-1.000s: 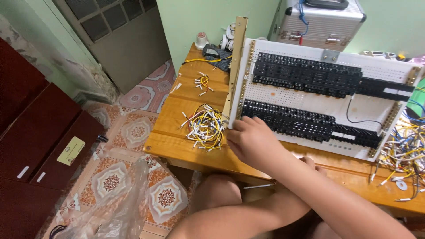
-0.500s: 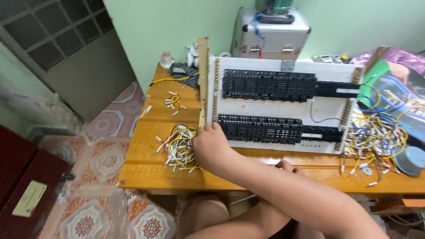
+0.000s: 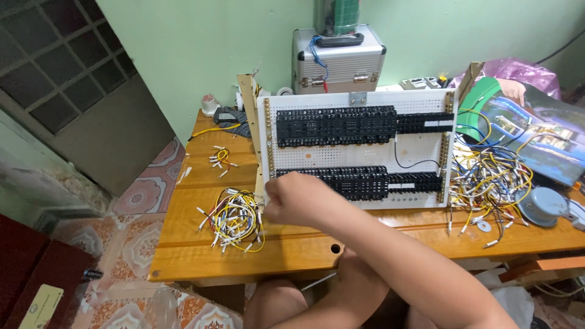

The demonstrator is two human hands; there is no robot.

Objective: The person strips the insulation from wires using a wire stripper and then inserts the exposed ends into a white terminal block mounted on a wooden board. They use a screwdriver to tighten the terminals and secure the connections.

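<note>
My right hand [image 3: 294, 198] is curled into a fist at the lower left corner of an upright white perforated panel [image 3: 356, 155]. The panel carries two rows of black terminal blocks [image 3: 334, 125]. Just left of the hand a loose bundle of yellow, white and black wires [image 3: 234, 218] lies on the wooden table [image 3: 292, 247]. Whether the fingers pinch a wire is hidden. My forearm crosses the table's front edge from the lower right. My left hand is out of sight beneath that arm.
A bigger tangle of wires [image 3: 487, 176] lies right of the panel, beside a grey round object [image 3: 541, 206] and an open glossy magazine [image 3: 536, 137]. A metal case [image 3: 338, 60] stands behind the panel. A few short wires [image 3: 220, 158] lie at the far left.
My right hand has lifted off the wire bundle and closed beside the panel's corner. The view has tilted up and right, showing more of the wall and table.
</note>
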